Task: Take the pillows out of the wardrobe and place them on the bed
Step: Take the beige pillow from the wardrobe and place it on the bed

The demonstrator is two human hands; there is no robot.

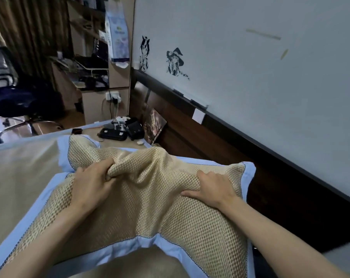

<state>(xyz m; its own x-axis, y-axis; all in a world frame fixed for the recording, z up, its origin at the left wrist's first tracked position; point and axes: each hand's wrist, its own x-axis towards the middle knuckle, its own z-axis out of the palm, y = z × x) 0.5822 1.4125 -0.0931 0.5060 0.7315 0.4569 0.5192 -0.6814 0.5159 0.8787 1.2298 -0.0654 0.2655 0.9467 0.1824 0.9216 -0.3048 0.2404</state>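
Observation:
A pillow (150,213) with a beige mesh face and light-blue border fills the middle of the view, bunched up in front of me. My left hand (91,184) pinches a fold of its mesh fabric near the top left. My right hand (210,187) grips the mesh on the right side. A second pillow (79,149) of the same kind lies behind it, partly hidden. Both rest over the bed (19,173), which has a beige sheet. No wardrobe is in view.
The dark wooden headboard (210,141) runs along the white wall on the right. Black pouches (119,131) and a leaning picture (155,125) sit at the bed's far end. A desk with shelves (89,67) and an office chair (19,101) stand at the back left.

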